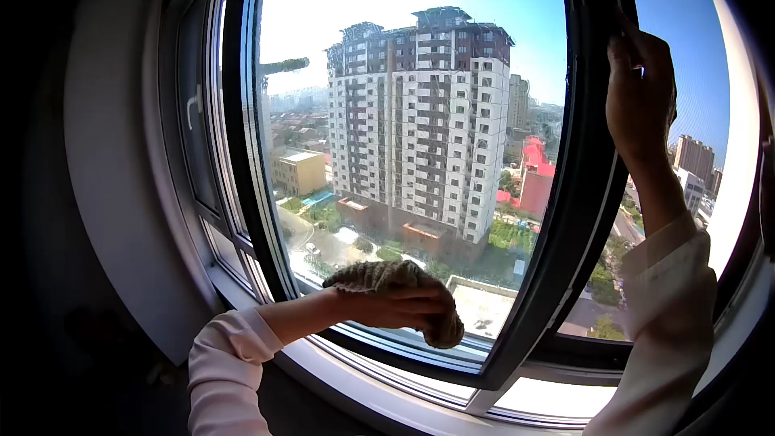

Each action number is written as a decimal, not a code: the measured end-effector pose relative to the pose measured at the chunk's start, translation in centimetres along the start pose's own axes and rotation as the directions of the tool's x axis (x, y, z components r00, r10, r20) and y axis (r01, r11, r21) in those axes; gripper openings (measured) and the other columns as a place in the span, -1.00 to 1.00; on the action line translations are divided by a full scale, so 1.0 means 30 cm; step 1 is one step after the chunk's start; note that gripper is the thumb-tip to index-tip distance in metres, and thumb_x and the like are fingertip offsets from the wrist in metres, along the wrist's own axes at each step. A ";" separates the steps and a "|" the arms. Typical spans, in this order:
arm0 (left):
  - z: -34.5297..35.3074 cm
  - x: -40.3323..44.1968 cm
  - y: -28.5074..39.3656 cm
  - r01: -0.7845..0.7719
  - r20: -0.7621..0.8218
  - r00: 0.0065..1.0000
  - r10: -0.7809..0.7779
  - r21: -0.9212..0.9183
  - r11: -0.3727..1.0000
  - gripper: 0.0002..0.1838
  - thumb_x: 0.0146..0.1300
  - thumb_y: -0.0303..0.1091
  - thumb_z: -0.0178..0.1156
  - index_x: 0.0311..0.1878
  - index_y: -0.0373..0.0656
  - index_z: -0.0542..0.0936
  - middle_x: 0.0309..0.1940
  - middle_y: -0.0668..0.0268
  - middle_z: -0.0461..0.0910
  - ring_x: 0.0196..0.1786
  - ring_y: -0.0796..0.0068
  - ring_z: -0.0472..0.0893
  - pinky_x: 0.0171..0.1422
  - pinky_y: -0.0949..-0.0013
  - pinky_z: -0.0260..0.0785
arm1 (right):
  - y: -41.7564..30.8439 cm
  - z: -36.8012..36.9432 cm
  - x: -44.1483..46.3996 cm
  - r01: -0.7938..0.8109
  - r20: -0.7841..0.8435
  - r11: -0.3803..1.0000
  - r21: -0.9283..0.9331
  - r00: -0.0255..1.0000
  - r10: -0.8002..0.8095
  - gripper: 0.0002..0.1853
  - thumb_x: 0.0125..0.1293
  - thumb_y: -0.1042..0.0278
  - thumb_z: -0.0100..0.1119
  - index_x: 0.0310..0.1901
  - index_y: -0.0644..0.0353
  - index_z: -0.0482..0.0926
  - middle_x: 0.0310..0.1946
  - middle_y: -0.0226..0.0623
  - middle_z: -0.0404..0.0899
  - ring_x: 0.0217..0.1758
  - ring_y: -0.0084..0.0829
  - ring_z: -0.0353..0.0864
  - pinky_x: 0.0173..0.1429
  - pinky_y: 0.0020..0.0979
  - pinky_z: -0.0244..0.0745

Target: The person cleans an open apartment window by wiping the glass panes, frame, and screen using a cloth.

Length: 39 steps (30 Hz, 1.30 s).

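So, far left there's a pale wall [113, 153], then a narrow side window with a white handle [193, 107]. Next comes the big pane [303, 24] in its dark frame [580, 194]. Near the pane's upper left corner there's a fuzzy dark strip [286, 66]; can't tell if it's on the glass or a reflection. A tall tower [416, 129] shows through the middle, with a red building [534, 178] right of it.

The left hand [400, 307], pale sleeve [230, 347] and all, comes in from the lower left with its fingers closed around a bunched-up cloth [387, 274]. The cloth's in front of the pane, just above its bottom edge; can't tell how firmly it's on the glass. Over on the right, the right hand [642, 97] is up high, curled onto the frame's right edge, fingertips mostly hidden.
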<state>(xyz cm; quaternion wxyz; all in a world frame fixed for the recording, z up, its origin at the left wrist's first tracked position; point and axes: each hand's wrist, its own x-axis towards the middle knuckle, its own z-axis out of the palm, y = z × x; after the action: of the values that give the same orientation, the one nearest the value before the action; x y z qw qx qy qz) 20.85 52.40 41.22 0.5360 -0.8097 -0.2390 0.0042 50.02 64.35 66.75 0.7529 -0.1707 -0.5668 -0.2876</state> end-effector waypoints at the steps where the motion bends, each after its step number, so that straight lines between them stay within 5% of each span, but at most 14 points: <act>1: -0.046 0.028 -0.132 0.190 -0.131 0.973 -0.192 -0.029 0.981 -0.69 0.35 0.01 0.04 0.10 0.32 0.56 0.38 0.49 0.29 0.51 0.31 0.13 0.57 0.00 -0.19 | -0.025 -0.024 -0.011 -0.061 0.050 0.998 -0.026 0.997 0.063 -0.69 0.40 0.16 0.07 0.13 -0.13 0.60 -0.12 -0.36 0.56 -0.13 -0.46 0.57 0.02 -0.36 0.46; 8: -0.373 0.571 -0.988 0.803 -0.647 0.471 -0.600 0.033 0.596 -0.51 0.41 -0.01 -0.10 0.26 -0.04 0.46 0.21 -0.01 0.40 0.37 -0.09 0.22 0.42 -0.17 -0.03 | -0.020 -0.138 -0.121 -0.117 0.170 0.991 0.067 0.980 0.104 -0.71 0.45 0.19 0.01 0.09 -0.07 0.64 -0.21 -0.35 0.63 -0.15 -0.47 0.62 0.02 -0.35 0.48; 13: -0.179 0.631 -0.431 0.660 -0.666 0.530 -0.525 -0.065 0.748 -0.59 0.36 -0.11 -0.01 0.21 -0.01 0.51 0.27 0.07 0.31 0.42 -0.10 0.18 0.36 -0.36 -0.05 | 0.011 -0.186 -0.160 -0.048 0.226 0.997 0.055 0.974 0.034 -0.70 0.50 0.17 -0.06 0.08 -0.06 0.64 -0.08 -0.29 0.66 0.07 -0.39 0.63 0.18 -0.32 0.47; 16: -0.057 0.468 0.013 0.644 -0.325 0.656 -0.681 -0.229 0.730 -0.59 0.26 -0.05 0.12 0.13 0.04 0.56 0.24 0.11 0.35 0.50 -0.08 0.09 0.38 -0.54 -0.18 | -0.043 -0.199 -0.164 -0.260 0.266 0.954 0.150 0.940 0.214 -0.70 0.43 0.16 0.05 0.07 -0.01 0.65 -0.21 -0.30 0.64 -0.10 -0.43 0.61 0.06 -0.33 0.46; 19: 0.145 0.268 0.404 0.470 -0.270 0.802 -0.533 -0.268 0.841 -0.68 0.17 -0.19 0.20 0.03 0.14 0.64 0.24 0.33 0.44 0.48 0.06 0.17 0.48 -0.25 -0.05 | -0.075 -0.203 -0.201 -0.228 0.268 0.967 0.114 0.944 0.191 -0.70 0.36 0.16 0.14 0.05 0.05 0.66 -0.33 -0.31 0.62 -0.26 -0.46 0.60 -0.10 -0.36 0.46; 23: 0.160 0.169 0.384 0.137 -0.191 0.963 -0.191 -0.261 0.956 -0.72 0.21 -0.25 0.19 0.00 0.16 0.67 0.36 0.50 0.34 0.52 0.36 0.09 0.60 0.07 -0.09 | -0.082 -0.217 -0.231 -0.227 0.259 0.967 0.117 0.947 0.191 -0.68 0.34 0.17 0.17 0.04 0.09 0.66 -0.31 -0.29 0.62 -0.27 -0.44 0.60 -0.09 -0.39 0.47; 27: 0.009 0.329 0.028 0.490 -0.357 0.769 -0.530 -0.202 0.848 -0.72 0.26 -0.02 0.17 0.02 0.29 0.62 0.35 0.40 0.34 0.49 0.15 0.14 0.49 -0.21 -0.15 | -0.058 -0.227 -0.237 -0.169 0.284 0.982 0.084 0.949 0.139 -0.67 0.34 0.14 0.18 0.04 0.09 0.66 -0.31 -0.29 0.63 -0.30 -0.46 0.60 -0.08 -0.41 0.47; 29: -0.079 0.437 -0.080 0.604 -0.429 0.618 -0.658 -0.276 0.747 -0.69 0.25 -0.13 0.17 0.07 0.22 0.59 0.36 0.30 0.33 0.49 0.13 0.15 0.43 -0.36 -0.14 | -0.010 -0.238 -0.259 -0.189 0.342 0.977 0.099 0.929 0.145 -0.68 0.45 0.08 0.05 0.09 -0.03 0.64 -0.11 -0.28 0.68 0.06 -0.38 0.63 0.25 -0.32 0.40; 30: -0.066 0.448 -0.038 0.626 -0.416 0.593 -0.689 -0.300 0.720 -0.68 0.25 -0.14 0.17 0.08 0.21 0.59 0.35 0.28 0.33 0.48 0.12 0.16 0.42 -0.37 -0.13 | -0.141 -0.234 -0.268 -0.190 0.221 0.966 0.174 0.964 0.150 -0.73 0.40 0.52 0.08 0.09 0.23 0.60 -0.39 -0.41 0.48 -0.29 -0.61 0.44 -0.14 -0.57 0.36; 31: -0.059 0.504 0.042 0.650 -0.402 0.568 -0.718 -0.317 0.691 -0.68 0.25 -0.14 0.17 0.08 0.19 0.59 0.35 0.25 0.34 0.47 0.11 0.18 0.41 -0.39 -0.11 | -0.085 -0.283 -0.279 -0.200 0.239 0.964 0.174 0.958 0.156 -0.73 0.40 0.52 0.08 0.09 0.23 0.60 -0.39 -0.41 0.48 -0.29 -0.61 0.44 -0.14 -0.57 0.36; 33: 0.068 0.442 0.309 0.598 -0.314 0.654 -0.689 -0.344 0.724 -0.65 0.24 -0.16 0.16 0.09 0.13 0.60 0.30 0.26 0.39 0.45 0.15 0.23 0.39 -0.38 -0.09 | -0.033 -0.307 -0.299 -0.327 0.341 0.945 0.032 0.892 0.297 -0.66 0.42 0.07 0.07 0.08 0.01 0.64 -0.08 -0.27 0.69 0.06 -0.36 0.63 0.27 -0.29 0.39; 34: 0.137 0.404 0.469 0.599 -0.269 0.652 -0.709 -0.390 0.699 -0.67 0.24 -0.18 0.14 0.07 0.11 0.62 0.28 0.29 0.42 0.47 0.21 0.23 0.42 -0.33 -0.08 | -0.018 -0.308 -0.333 -0.235 0.293 0.963 0.135 0.938 0.188 -0.70 0.35 0.17 0.17 0.03 0.08 0.67 -0.31 -0.34 0.62 -0.23 -0.51 0.59 -0.05 -0.41 0.47; 37: 0.225 0.239 0.664 0.369 -0.063 0.909 -0.411 -0.332 0.868 -0.72 0.25 -0.32 0.10 0.01 0.00 0.65 0.36 0.42 0.32 0.49 0.26 0.16 0.57 0.24 0.00 | -0.047 -0.325 -0.414 -0.171 0.311 0.982 0.076 0.940 0.139 -0.68 0.38 0.26 0.15 0.11 0.11 0.61 -0.29 -0.33 0.60 -0.21 -0.53 0.56 -0.05 -0.41 0.48; 39: 0.243 0.149 0.647 0.342 -0.123 0.900 -0.418 -0.396 0.853 -0.72 0.23 -0.29 0.14 -0.01 -0.01 0.66 0.40 0.43 0.29 0.49 0.32 0.16 0.57 0.24 0.00 | -0.068 -0.349 -0.460 -0.235 0.382 0.971 0.042 0.902 0.202 -0.66 0.40 0.27 0.12 0.16 0.15 0.57 -0.27 -0.31 0.59 -0.19 -0.53 0.55 -0.05 -0.43 0.47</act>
<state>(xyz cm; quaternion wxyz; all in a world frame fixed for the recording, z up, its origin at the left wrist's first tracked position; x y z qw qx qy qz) 30.33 54.43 22.34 0.3883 -0.8271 -0.3350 -0.2300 53.99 59.96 50.36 0.6647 -0.2522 -0.6894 -0.1386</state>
